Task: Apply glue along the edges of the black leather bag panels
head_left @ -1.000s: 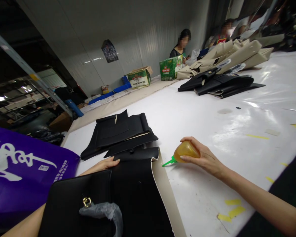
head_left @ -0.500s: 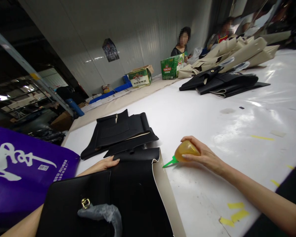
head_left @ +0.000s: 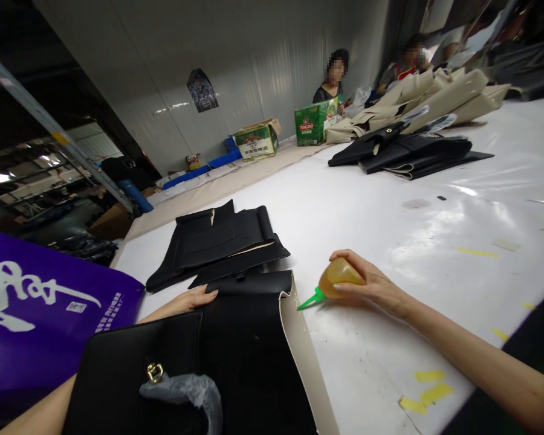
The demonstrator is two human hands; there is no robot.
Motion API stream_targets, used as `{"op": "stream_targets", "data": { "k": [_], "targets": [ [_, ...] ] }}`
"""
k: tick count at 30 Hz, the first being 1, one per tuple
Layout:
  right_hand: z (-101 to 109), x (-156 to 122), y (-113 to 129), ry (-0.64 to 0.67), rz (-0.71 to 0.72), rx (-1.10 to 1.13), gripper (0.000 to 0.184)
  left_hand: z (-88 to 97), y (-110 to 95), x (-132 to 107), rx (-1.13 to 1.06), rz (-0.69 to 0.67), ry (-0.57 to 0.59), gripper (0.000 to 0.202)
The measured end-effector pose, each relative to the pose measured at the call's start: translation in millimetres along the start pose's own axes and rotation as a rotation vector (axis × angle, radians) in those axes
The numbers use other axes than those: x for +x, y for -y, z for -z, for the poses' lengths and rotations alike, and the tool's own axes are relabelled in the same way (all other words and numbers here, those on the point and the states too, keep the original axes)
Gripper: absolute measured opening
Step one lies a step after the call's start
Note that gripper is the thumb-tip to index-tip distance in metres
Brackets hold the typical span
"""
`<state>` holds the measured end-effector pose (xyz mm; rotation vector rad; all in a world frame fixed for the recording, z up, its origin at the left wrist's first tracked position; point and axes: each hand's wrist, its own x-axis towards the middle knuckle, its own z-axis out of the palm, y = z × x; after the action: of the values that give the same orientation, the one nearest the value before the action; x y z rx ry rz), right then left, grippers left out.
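Observation:
A black leather bag piece (head_left: 249, 338) with a gold clasp (head_left: 154, 372) lies in front of me on the white table (head_left: 390, 217). Its beige edge strip (head_left: 301, 338) faces right. My left hand (head_left: 194, 299) rests flat on the piece's far left edge, fingers stretched out. My right hand (head_left: 372, 287) is wrapped round an amber squeeze bottle (head_left: 338, 275) whose green nozzle (head_left: 308, 299) points at the beige strip's upper end, close to it. A crumpled clear plastic wrap (head_left: 185, 389) lies on the bag near the clasp.
A stack of black cut pieces (head_left: 217, 241) lies just beyond. A purple bag (head_left: 40, 314) stands at my left. Far across are more black and beige pieces (head_left: 412, 133), green cartons (head_left: 315, 124) and two seated people. Yellow tape bits (head_left: 428, 393) mark the near right of the table.
My view has shifted slightly. Both hands and the bottle stay almost where they were, the nozzle still at the beige strip's top.

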<state>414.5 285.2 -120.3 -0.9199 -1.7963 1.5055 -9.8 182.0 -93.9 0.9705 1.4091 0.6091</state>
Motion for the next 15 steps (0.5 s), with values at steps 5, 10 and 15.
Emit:
{"op": "stream_targets", "data": {
  "k": [5,10,15],
  "targets": [
    [-1,-6,1,0.027,-0.029,0.024,0.053,-0.3,-1,-1,-0.046,-0.030,0.023,0.038],
    [-3,-20,7,0.199,-0.093,0.103,0.052,3.4,4,0,-0.061,-0.023,0.025,0.035],
    [-1,-13,7,0.037,-0.027,0.001,0.051,3.7,9,2,-0.075,-0.041,0.027,0.038]
  ]
}}
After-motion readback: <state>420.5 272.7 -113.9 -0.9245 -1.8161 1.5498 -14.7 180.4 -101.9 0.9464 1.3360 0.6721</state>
